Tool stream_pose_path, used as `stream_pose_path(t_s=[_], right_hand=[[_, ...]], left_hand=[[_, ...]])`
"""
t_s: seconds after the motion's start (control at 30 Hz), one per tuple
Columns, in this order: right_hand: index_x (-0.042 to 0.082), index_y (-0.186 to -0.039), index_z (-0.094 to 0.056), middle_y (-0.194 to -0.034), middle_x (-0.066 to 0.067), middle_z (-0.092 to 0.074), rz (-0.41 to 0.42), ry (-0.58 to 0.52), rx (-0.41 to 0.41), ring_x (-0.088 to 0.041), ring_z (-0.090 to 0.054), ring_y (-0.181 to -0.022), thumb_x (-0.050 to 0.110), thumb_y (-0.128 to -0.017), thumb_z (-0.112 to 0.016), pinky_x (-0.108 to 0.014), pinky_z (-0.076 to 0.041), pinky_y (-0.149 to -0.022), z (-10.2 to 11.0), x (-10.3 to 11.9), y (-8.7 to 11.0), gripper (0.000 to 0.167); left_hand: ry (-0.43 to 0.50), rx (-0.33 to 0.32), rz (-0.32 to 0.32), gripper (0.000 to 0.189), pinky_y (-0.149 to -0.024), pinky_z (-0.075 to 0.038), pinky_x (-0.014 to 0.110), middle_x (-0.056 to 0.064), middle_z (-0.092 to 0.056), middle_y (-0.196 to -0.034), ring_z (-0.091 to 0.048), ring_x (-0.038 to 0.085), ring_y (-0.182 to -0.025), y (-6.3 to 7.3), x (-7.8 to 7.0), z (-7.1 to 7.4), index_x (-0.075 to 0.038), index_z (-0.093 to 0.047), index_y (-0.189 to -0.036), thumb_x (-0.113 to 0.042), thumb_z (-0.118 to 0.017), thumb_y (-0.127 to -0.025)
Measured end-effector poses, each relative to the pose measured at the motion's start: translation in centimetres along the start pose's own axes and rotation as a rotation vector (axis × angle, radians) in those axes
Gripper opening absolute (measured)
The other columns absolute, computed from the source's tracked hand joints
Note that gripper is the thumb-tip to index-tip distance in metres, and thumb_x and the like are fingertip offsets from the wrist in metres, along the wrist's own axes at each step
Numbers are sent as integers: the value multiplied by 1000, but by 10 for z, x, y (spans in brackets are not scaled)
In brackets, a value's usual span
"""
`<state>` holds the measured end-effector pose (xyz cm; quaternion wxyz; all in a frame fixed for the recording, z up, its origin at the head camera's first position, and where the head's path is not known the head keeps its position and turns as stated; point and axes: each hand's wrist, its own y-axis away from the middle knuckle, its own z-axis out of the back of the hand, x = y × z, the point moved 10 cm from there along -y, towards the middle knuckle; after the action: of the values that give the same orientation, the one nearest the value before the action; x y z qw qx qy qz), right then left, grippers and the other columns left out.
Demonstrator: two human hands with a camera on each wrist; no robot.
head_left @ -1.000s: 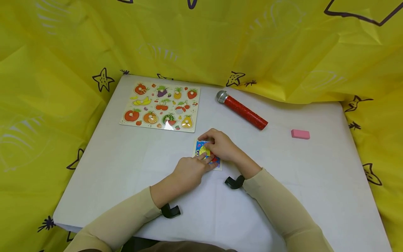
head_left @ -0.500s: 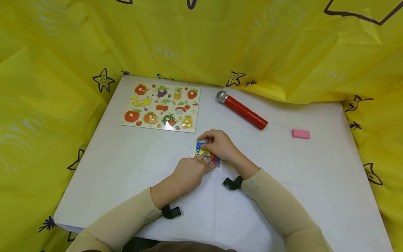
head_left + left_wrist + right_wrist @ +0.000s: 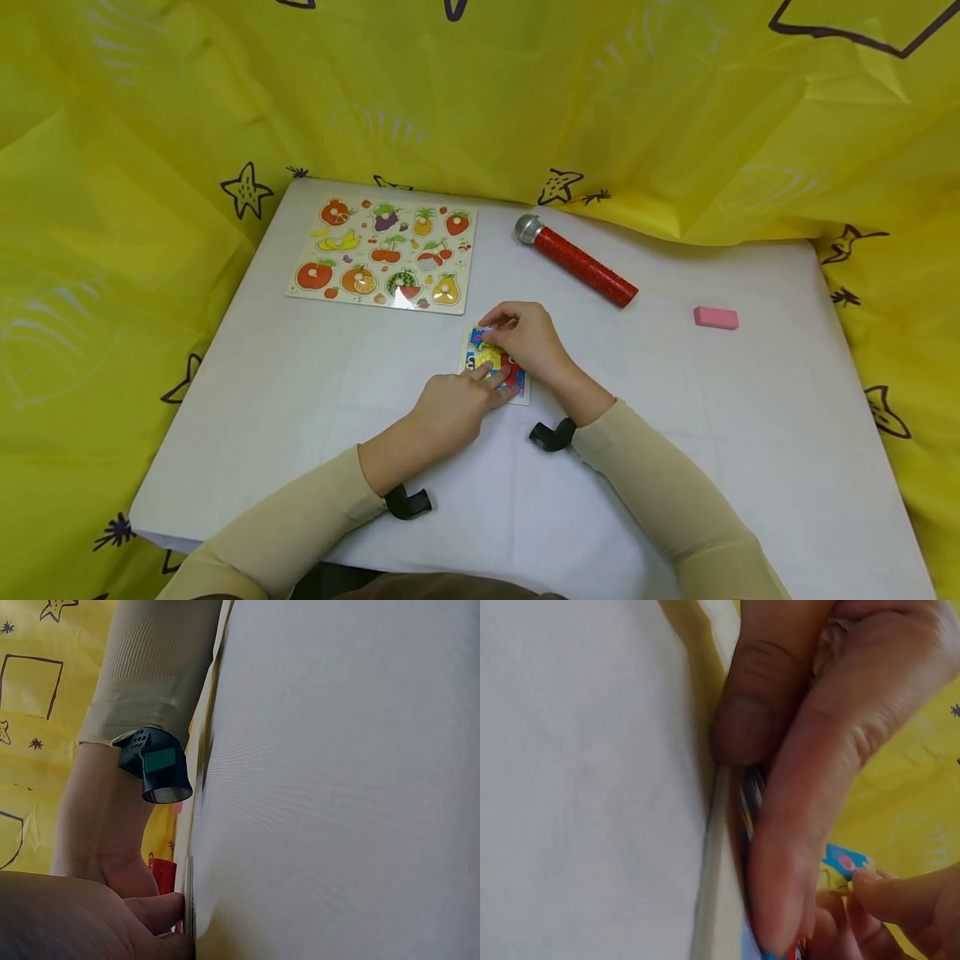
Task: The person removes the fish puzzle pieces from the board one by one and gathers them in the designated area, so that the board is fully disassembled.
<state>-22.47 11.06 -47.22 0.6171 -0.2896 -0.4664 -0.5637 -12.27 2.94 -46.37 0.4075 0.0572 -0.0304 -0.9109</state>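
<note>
A small jigsaw puzzle [image 3: 470, 362] in a pale frame, with blue, yellow and red picture parts, lies on the table in front of the person. The left hand [image 3: 453, 408] comes from the left and rests its nearly straight fingers [image 3: 791, 847] on the puzzle, covering part of the picture. At the puzzle's far edge the right hand [image 3: 528, 337] pinches a blue-and-yellow jigsaw piece [image 3: 845, 862] between thumb and fingers; in the right wrist view this piece stands tilted above the frame. The left wrist view shows the puzzle only edge-on, mostly behind the fingers.
A fruit peg puzzle board [image 3: 300, 250] lies at the back left. Behind the right hand is a red microphone [image 3: 581, 265], and a pink eraser [image 3: 716, 317] lies farther right. Yellow cloth [image 3: 480, 100] hangs around the white table [image 3: 300, 400].
The right hand has shifted slightly away from the person and a little to the right, at the puzzle's far edge. The left hand has kept its place on the puzzle.
</note>
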Motion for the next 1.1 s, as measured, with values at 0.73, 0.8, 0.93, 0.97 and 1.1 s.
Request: stream_pose_path(t_s=[0.73,0.8,0.93,0.97,1.1], right_hand=[[-2,-117,-79,-107,-22,-80,-181,-32,-11,-16,-74,-68,4,-97,-78,-28,-65,-63,72,-41,13,21],[-1,-117,-79,-107,-21,-80,-192,4,-21,-16,-73,-69,4,-98,-77,-27,-64,-63,79,-45,14,20],[0,-116,-80,-102,-20,-80,-196,62,-42,-16,-72,-69,4,-99,-76,-26,-63,-61,90,-49,15,19],[0,-116,-81,-101,-19,-80,-193,77,-44,-16,-71,-69,4,-99,-76,-25,-62,-61,92,-49,16,18],[0,-115,-81,-98,-19,-80,-185,125,-43,-18,-69,-69,5,-100,-75,-24,-60,-59,97,-50,15,17]], left_hand=[[6,74,6,58,-67,-64,39,-12,-57,-161,-60,17,-147,1,0,-3,-38,-63,-152,-8,-62,-102],[6,71,2,58,-67,-64,39,-12,-57,-161,-60,17,-147,1,0,-2,-38,-63,-152,-8,-62,-102],[13,65,0,58,-65,-63,39,-12,-58,-160,-60,17,-146,1,-1,-1,-38,-63,-152,-7,-62,-103],[16,64,1,58,-65,-64,39,-12,-58,-160,-60,17,-146,1,-1,-1,-38,-63,-152,-7,-62,-102],[22,59,3,59,-66,-64,41,-11,-58,-160,-61,18,-146,2,0,-1,-37,-63,-152,-6,-62,-102]])
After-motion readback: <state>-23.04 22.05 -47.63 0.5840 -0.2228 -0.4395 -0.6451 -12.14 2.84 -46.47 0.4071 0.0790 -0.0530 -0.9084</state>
